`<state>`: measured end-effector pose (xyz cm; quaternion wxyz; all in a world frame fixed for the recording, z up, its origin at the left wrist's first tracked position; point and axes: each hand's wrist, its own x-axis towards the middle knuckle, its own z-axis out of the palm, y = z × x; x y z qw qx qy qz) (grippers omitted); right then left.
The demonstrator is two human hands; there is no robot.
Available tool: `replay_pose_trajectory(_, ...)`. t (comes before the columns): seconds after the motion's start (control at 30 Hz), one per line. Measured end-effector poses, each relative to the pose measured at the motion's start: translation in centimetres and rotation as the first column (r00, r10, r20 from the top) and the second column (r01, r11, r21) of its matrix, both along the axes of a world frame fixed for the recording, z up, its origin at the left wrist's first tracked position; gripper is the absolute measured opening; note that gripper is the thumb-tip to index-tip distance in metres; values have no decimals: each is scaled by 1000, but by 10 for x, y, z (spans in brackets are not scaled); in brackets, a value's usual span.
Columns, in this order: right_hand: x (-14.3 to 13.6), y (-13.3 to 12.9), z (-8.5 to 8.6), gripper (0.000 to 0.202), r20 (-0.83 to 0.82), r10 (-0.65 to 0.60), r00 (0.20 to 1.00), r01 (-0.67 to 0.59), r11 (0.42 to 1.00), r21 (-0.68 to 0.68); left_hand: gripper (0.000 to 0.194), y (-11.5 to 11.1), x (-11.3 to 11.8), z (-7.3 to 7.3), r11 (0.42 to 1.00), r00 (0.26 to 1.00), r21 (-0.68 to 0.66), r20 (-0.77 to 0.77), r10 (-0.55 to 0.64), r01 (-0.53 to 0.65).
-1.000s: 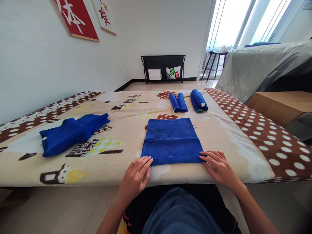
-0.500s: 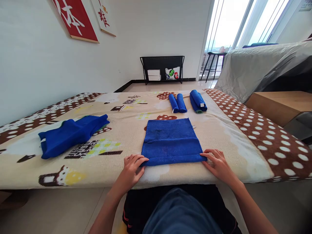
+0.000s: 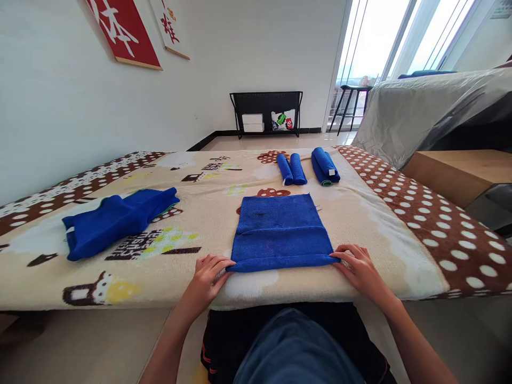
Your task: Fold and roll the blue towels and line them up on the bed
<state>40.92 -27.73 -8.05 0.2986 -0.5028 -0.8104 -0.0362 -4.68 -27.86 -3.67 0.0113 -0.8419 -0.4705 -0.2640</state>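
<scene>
A blue towel [image 3: 280,232] lies spread in front of me, its near edge turned over into a narrow fold. My left hand [image 3: 208,273] pinches the left end of that fold between thumb and fingers. At the right end, my right hand [image 3: 356,266] grips the fold the same way. Beyond the towel sit two thin rolled blue towels [image 3: 292,169] side by side. Right of them is a thicker rolled blue towel [image 3: 325,166] with a white tag. A loose, crumpled blue towel [image 3: 120,218] with green edging lies to the left.
Everything rests on a patterned fleece blanket [image 3: 216,213] with brown dotted borders. A cardboard box [image 3: 460,170] and a plastic-covered piece of furniture [image 3: 424,106] stand on the right. A black rack [image 3: 266,112] is against the far wall, and a stool [image 3: 352,104] stands by the window.
My left hand has shifted slightly left, and the left end of the fold now reaches farther out. My right hand has stayed almost in place.
</scene>
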Motion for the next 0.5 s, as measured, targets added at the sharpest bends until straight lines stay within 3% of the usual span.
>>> replay_pose_trajectory(0.23, 3, -6, 13, 22, -10, 42, 999, -42, 999, 18, 23, -6, -3, 8, 998, 999, -49, 23, -39, 40)
replay_pose_trajectory(0.37, 8, -17, 24, 22, -39, 86, 996, -89, 992, -86, 20, -16, -3, 17, 983, 996, -165, 55, -76, 85)
replay_pose_trajectory(0.5, 6, -22, 25, 24, -85, 75, 994, -90, 977, -192, 16, -21, 2, 15, 957, 988, -290, 152, 38, 8)
